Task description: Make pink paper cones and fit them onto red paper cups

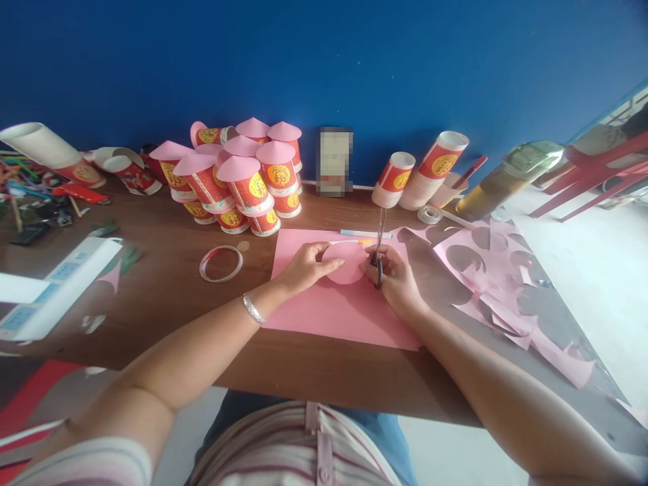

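Note:
A round pink paper disc (345, 264) is held up between my two hands, above larger pink paper sheets (337, 314) on the brown table. My left hand (308, 268) pinches the disc's left edge between thumb and fingers. My right hand (397, 280) is closed around the dark handles of a pair of scissors (380, 236), whose blades point away toward the wall. Its fingertips also reach the disc's right edge. Just beyond the disc, a blue-and-white marker (365, 234) lies on the sheet, with an orange-tipped pen (352, 241) beside it.
Red paper cups (246, 187) with pink cone tops stand stacked at the back left. A tape roll (221, 264) lies left of the sheets. Cut pink scraps (499, 283) cover the right side. Cup stacks (435, 169) and a bottle (506, 179) stand at the back right.

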Demonstrator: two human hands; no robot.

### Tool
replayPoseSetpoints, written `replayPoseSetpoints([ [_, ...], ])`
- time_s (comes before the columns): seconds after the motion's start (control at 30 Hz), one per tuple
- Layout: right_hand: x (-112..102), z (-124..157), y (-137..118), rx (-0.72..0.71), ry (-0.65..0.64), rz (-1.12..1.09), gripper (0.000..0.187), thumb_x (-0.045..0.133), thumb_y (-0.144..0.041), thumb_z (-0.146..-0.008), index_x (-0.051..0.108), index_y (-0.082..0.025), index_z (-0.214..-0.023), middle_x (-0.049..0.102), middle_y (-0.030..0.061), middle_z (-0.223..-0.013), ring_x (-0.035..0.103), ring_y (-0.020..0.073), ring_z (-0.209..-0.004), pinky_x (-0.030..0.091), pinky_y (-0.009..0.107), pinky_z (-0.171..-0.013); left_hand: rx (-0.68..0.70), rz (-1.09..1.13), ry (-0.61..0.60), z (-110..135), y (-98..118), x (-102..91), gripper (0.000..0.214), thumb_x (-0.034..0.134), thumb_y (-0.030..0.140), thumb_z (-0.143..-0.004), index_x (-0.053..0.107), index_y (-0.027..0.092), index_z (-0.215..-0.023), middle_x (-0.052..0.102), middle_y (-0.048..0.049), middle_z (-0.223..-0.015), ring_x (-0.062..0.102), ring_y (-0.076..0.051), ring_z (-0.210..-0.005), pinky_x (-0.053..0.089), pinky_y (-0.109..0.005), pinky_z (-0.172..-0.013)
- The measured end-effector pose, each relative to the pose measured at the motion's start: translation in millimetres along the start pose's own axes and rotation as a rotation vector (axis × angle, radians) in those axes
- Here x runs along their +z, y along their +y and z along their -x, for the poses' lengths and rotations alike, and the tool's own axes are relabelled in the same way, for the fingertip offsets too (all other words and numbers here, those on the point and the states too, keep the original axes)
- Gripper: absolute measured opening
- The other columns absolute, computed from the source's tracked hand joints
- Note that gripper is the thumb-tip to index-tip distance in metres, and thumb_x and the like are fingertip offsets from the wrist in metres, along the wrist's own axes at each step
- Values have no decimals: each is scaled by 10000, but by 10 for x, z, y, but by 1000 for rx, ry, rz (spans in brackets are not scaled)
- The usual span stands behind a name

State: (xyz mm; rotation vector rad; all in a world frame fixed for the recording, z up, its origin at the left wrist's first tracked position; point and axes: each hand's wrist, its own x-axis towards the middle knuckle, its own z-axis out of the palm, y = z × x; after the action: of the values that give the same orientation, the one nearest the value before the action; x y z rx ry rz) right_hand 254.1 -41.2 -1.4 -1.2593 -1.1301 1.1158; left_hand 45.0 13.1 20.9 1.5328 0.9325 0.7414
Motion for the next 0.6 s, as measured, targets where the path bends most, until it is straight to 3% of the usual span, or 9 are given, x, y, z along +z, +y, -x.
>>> replayPoseSetpoints([
  [0.1, -3, 11, -22, -1, 10, 1, 492, 885, -504, -693, 615, -247, -1013, 601, -58, -745, 536, 110, -627, 423, 249, -572, 7, 35, -7, -4, -9, -2, 307, 797, 451, -812, 735, 152, -835, 660, -10, -764, 543, -154, -730, 435, -272, -688],
  [0.37, -10, 22, -38, 19, -16, 42, 525, 902, -532, -670, 634, -243, -1018, 615, -49, -744, 542, 119, -628, 436, 265, -581, -7, -61, 38, -13, -63, -26, 406, 779, 511, -828, 575, 189, -687, 389, 41, -626, 340, -116, -619, 268, -280, -585],
  [0.6, -102, 26, -80, 3, -75, 36, 567, 922, -503, -687, 614, -253, -1093, 662, -46, -758, 594, 139, -659, 479, 285, -622, -10, -63, 75, -17, -34, -76, 513, 771, 534, -830, 431, 206, -632, 375, 40, -627, 339, -112, -614, 253, -285, -587],
])
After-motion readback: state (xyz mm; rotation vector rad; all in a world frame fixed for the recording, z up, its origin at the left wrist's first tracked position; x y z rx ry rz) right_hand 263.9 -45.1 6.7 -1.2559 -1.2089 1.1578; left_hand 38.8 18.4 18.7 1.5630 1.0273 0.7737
